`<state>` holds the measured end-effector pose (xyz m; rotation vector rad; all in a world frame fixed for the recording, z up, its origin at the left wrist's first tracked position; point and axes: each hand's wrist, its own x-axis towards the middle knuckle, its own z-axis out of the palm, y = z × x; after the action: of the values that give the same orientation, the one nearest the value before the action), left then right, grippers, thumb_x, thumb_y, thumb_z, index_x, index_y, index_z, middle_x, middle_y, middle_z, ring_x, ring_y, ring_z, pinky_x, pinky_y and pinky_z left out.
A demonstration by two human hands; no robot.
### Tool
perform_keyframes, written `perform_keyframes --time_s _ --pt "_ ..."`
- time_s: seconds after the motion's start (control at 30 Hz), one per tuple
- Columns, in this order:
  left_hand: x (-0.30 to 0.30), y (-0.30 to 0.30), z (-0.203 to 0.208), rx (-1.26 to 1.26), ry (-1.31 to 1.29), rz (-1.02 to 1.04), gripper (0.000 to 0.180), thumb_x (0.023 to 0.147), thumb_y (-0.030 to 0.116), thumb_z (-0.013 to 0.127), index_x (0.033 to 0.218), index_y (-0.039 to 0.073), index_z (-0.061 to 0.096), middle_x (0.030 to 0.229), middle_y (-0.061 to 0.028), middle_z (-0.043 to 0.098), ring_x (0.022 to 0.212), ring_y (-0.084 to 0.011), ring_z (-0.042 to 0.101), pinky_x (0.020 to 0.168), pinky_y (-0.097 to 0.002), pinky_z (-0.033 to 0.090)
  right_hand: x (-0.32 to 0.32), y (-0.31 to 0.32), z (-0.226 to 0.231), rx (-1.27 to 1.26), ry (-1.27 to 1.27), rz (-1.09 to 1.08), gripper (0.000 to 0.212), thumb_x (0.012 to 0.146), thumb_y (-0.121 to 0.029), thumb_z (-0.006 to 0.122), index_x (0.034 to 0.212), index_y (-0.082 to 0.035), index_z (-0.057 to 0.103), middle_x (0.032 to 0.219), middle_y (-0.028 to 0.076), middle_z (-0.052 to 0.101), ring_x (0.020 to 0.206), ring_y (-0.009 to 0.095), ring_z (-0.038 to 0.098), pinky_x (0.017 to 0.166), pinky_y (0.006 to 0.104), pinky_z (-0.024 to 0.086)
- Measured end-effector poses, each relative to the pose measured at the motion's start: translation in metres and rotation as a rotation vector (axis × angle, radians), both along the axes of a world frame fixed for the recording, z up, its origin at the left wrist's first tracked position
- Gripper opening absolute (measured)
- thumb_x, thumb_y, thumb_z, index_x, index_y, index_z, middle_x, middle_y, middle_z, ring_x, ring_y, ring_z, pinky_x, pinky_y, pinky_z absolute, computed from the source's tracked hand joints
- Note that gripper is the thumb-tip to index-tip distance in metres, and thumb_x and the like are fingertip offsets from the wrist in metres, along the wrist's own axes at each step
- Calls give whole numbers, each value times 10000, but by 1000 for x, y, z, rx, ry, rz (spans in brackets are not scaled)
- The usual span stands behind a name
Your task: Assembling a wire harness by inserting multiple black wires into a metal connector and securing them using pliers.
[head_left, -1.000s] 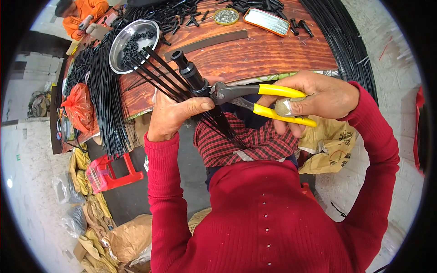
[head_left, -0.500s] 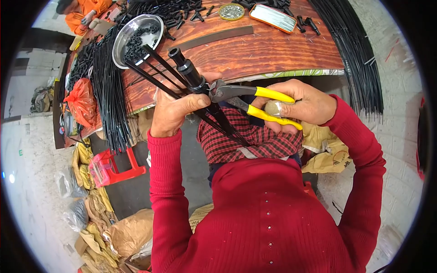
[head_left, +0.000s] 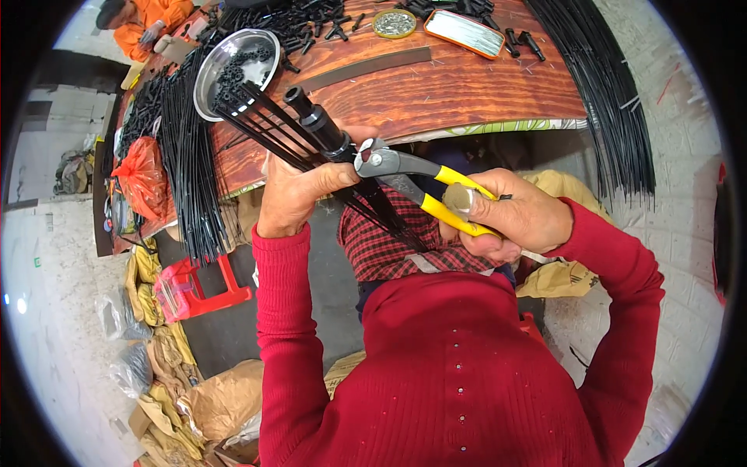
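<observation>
Yellow-handled dark metal pliers [head_left: 418, 165]: clasping in right hand [head_left: 531, 214], ideally squeezing squarely beside black stepped tube [head_left: 317, 122]; clamping tube and thin black rods [head_left: 291, 157] in left hand [head_left: 299, 191], keeping thumb firm

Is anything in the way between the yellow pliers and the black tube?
Nothing I can see. The right hand holds the yellow-handled pliers with their head right at the side of the black tube. The left hand grips the tube, its thumb close below the pliers' head.
</observation>
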<state>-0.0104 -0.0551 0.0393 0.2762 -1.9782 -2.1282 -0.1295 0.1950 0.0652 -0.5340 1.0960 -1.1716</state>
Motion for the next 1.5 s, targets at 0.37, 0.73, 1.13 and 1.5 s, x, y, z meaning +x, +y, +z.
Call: perform_keyframes --time_s 0.37,0.73,1.13,1.5 --pt "-2 -7 -7 -48 123 -13 684 725 291 836 1231 -75 557 884 -71 688 850 -135 632 826 -282 484 -22 -2 0 -30 387 -12 485 979 -446 480 1024 21 600 597 26 565 437 61 502 415 198 414" --pt "0 -6 -14 -54 182 20 601 818 392 746 1189 -53 587 856 -78 695 766 -114 629 626 -202 465 -27 -4 6 -52 393 -11 425 989 -370 504 1080 38 580 645 25 573 480 51 527 432 178 432" --pt "9 -11 -32 64 221 250 427 950 339 587 1188 -13 549 967 -115 667 895 -189 637 794 -309 507 -16 -18 -9 -229 340 -21 383 965 -290 555 1184 22 524 773 69 610 595 81 571 547 205 476" --pt "15 -45 -80 483 442 350 348 1032 341 393 1175 30 455 779 -72 518 595 -119 448 554 -274 417 -34 -109 -27 -44 455 15 317 893 -149 633 1142 2 507 813 30 552 585 73 535 544 201 441"
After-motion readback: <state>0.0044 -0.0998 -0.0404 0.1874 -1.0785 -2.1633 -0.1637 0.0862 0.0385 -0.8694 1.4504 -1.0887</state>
